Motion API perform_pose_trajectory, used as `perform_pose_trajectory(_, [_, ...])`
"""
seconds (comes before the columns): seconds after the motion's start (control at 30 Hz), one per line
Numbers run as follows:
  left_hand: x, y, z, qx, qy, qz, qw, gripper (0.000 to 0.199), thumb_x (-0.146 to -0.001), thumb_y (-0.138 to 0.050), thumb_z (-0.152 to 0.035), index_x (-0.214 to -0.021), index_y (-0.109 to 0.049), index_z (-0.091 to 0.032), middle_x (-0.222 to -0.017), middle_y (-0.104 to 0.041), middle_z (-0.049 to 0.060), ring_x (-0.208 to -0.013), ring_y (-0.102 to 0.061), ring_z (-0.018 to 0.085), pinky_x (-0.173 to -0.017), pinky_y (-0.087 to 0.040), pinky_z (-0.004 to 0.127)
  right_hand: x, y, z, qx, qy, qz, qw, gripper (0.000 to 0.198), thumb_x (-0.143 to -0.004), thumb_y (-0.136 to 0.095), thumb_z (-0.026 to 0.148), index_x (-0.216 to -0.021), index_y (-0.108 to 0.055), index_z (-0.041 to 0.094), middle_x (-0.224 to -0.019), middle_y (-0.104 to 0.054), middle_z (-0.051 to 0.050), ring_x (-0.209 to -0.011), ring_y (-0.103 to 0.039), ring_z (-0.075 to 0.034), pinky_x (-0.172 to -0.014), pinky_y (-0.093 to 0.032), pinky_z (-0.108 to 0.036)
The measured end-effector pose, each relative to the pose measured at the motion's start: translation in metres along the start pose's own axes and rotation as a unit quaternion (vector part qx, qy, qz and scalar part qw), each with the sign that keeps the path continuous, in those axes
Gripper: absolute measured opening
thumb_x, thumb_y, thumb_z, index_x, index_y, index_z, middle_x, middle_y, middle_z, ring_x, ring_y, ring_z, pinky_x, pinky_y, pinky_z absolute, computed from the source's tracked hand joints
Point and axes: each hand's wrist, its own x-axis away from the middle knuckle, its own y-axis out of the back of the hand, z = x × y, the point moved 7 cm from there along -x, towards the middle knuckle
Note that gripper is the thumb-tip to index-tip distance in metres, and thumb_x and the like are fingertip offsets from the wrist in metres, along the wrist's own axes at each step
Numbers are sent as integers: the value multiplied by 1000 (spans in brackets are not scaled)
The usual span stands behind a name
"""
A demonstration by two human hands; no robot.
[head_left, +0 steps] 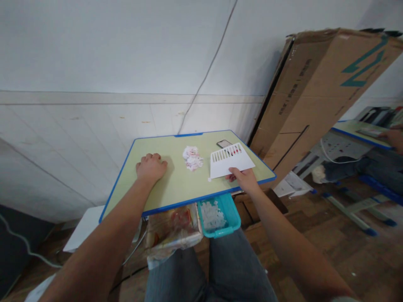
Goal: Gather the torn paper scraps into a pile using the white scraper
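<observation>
My left hand [151,166] rests on the left part of the pale green tabletop [171,184], its fingers curled in and nothing showing from them. In my right hand [243,178] is a white slotted card [232,163], pinched at its near edge with the thumb on top. A row of narrow openings runs along the card's far side, some showing dark and red bits. Between my hands lies a small pile of crumpled white and pinkish pieces [192,158]. A phone [223,144] lies just behind the card, partly covered by it.
Below the table's front edge are a turquoise basket [234,214] of small white pieces and a plastic-lined container [176,237]. A tall cardboard box [302,92] stands at the right. Another person's hand [397,137] is at a far-right table. A cable [209,67] hangs down the wall.
</observation>
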Motion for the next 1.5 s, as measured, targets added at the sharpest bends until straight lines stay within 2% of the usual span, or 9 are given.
perform_pose_trajectory(0.23, [-65, -8, -6, 35, 22, 4, 999, 63, -114, -53, -33, -170, -73, -13, -181, -66, 30, -170, -62, 48, -138, -56, 65, 15, 2, 1, 28, 25, 0, 999, 37, -86, -86, 60, -69, -75, 29, -66, -80, -9, -58, -71, -25, -61, -67, -39])
perform_pose_trajectory(0.4, [-82, -15, 1, 69, 21, -36, 997, 56, -113, -58, -34, -162, -78, -19, -176, -71, 24, -168, -64, 46, -143, -53, 59, 23, 8, 7, 46, 18, 1, 999, 37, -89, -86, 57, -68, -80, 28, -67, -81, -10, -61, -73, -27, -65, -70, -41])
perform_pose_trajectory(0.6, [-83, -17, 6, 73, 10, -45, 996, 53, -109, -61, -32, -155, -83, -18, -170, -76, 23, -163, -68, 47, -141, -56, 62, 27, 12, 15, 51, 14, 10, 999, 34, -86, -86, 50, -62, -78, 28, -62, -79, -8, -60, -74, -27, -66, -71, -41])
perform_pose_trajectory(0.77, [-78, -21, 6, 76, 18, -44, 996, 56, -108, -60, -32, -156, -84, -16, -169, -77, 23, -161, -68, 44, -141, -55, 56, 28, 14, 21, 69, 26, 31, 997, 31, -85, -84, 47, -62, -76, 27, -57, -74, -6, -56, -71, -26, -66, -69, -41])
perform_pose_trajectory(0.97, [-79, -22, 0, 85, 8, -43, 995, 54, -109, -60, -33, -153, -85, -17, -169, -77, 22, -162, -66, 45, -140, -54, 59, 29, 18, 29, 92, 49, 3, 995, 41, -88, -84, 48, -53, -73, 29, -57, -74, -7, -59, -73, -27, -67, -69, -42])
perform_pose_trajectory(1.1, [-78, -21, -6, 97, 0, -34, 995, 53, -109, -61, -30, -154, -84, -15, -170, -76, 24, -163, -66, 45, -142, -52, 59, 31, 15, 30, 90, 42, 13, 995, 37, -86, -87, 50, -58, -74, 29, -57, -73, -6, -57, -71, -27, -63, -68, -41])
perform_pose_trajectory(1.27, [-77, -20, -7, 109, 0, -32, 994, 49, -109, -62, -31, -151, -84, -18, -169, -76, 22, -163, -65, 45, -140, -53, 60, 30, 17, 28, 94, 44, 55, 993, 35, -87, -89, 50, -63, -75, 29, -56, -72, -5, -57, -70, -27, -65, -67, -42])
perform_pose_trajectory(1.4, [-74, -19, -7, 109, 4, -25, 994, 50, -110, -63, -28, -154, -84, -17, -170, -76, 22, -164, -65, 43, -141, -53, 57, 28, 20, 24, 87, 52, 70, 992, 38, -88, -87, 49, -59, -73, 29, -54, -70, -5, -55, -67, -26, -64, -64, -42])
perform_pose_trajectory(1.5, [-70, -17, -9, 105, 2, -19, 994, 49, -112, -62, -27, -155, -84, -16, -171, -76, 22, -165, -66, 42, -141, -53, 56, 27, 23, 20, 69, 46, 48, 995, 38, -88, -89, 51, -61, -74, 28, -54, -70, -4, -55, -67, -26, -65, -63, -42])
